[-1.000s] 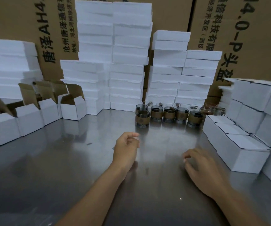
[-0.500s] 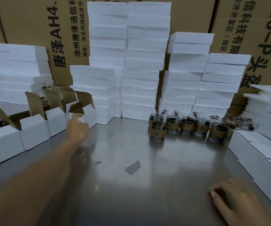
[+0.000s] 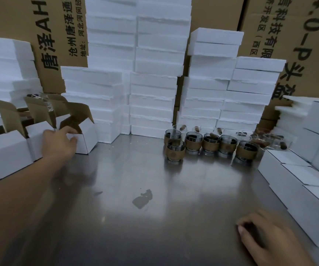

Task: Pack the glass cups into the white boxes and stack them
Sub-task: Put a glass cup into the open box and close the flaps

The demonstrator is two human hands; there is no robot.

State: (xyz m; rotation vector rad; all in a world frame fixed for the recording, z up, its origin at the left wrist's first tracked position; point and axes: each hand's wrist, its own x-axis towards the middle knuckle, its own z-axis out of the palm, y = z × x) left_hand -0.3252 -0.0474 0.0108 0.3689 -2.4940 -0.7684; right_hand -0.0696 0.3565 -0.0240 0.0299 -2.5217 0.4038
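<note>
Gripping open white box (image 3: 88, 138), left arm (image 3: 20, 189) outstretched.

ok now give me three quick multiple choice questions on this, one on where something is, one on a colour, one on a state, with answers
1. Where do the glass cups stand?
A. inside the boxes on the left
B. on the metal table, before the white stacks at the back
C. at the table's near edge

2. What colour is the band round each cup?
A. blue
B. red
C. tan

3. The white box that the left hand pinches is:
A. open, flap up
B. closed
C. flattened

Answers:
1 B, the cups stand in a row on the table, right of centre, before the stacks.
2 C, each front cup wears a tan sleeve.
3 A, its brown flap stands up behind the hand.
</note>
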